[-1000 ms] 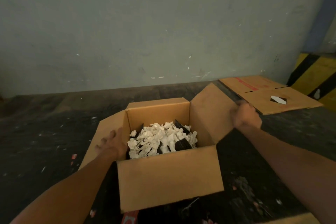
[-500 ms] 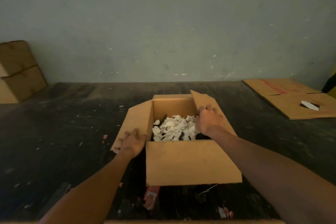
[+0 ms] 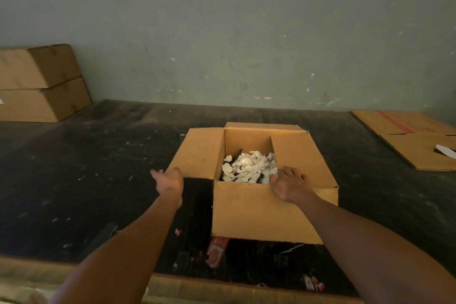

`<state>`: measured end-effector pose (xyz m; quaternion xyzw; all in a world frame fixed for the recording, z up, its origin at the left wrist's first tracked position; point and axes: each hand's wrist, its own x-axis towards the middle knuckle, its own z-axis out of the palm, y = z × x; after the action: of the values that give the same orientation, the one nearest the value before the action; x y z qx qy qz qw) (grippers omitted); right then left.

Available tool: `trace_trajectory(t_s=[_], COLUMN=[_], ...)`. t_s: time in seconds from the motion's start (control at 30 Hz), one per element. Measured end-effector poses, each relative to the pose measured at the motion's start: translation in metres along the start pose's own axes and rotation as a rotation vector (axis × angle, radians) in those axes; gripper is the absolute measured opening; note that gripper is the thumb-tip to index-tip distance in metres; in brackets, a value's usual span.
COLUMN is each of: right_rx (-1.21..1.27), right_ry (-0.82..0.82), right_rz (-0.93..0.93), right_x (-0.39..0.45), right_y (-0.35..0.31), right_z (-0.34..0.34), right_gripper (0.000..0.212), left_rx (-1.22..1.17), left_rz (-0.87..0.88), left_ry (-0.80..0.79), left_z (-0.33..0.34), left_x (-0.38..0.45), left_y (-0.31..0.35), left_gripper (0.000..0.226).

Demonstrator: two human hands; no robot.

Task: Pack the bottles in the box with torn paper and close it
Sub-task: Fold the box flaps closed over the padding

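The open cardboard box stands on the dark floor in the middle of the view. White torn paper fills its inside, and no bottle shows through it. The right flap lies folded down over the opening. My right hand rests flat on that flap's near end, fingers spread. The left flap still slants outward. My left hand is at its near corner, thumb stretched away to the left and fingers hidden under the cardboard.
Two closed cardboard boxes are stacked against the wall at the far left. A flattened carton with a white scrap lies at the right. A red wrapper and litter lie before the box. A cardboard edge runs along the bottom.
My right hand has brought the right flap from upright down over the box. My left hand slid to the left flap's near corner. The view has swung left.
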<state>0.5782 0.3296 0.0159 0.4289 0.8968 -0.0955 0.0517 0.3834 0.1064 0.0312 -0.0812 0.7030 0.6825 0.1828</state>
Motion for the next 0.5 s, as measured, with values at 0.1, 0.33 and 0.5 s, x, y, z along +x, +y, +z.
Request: trace_trajectory(t_s=[0.1,0.33,0.5], right_rx=[0.000,0.032,0.152], right_ry=[0.018,0.038,0.101], right_rz=[0.000,-0.029,-0.217], right_x=[0.000,-0.001,-0.011], right_y=[0.000,0.003,0.027], right_z=[0.003,0.004,-0.011], right_gripper=[0.062,0.062,0.048], left_rx=[-0.031,0.342,1.189], left_rz=[0.222,0.668,0.788], left_ry=[0.043,-0.481,-0.642], left_z=[0.012,0.048,0.072], left_x=[-0.025,-0.067,-0.056], left_y=[0.026,0.039,0.003], left_gripper=[0.075,0.041,0.050])
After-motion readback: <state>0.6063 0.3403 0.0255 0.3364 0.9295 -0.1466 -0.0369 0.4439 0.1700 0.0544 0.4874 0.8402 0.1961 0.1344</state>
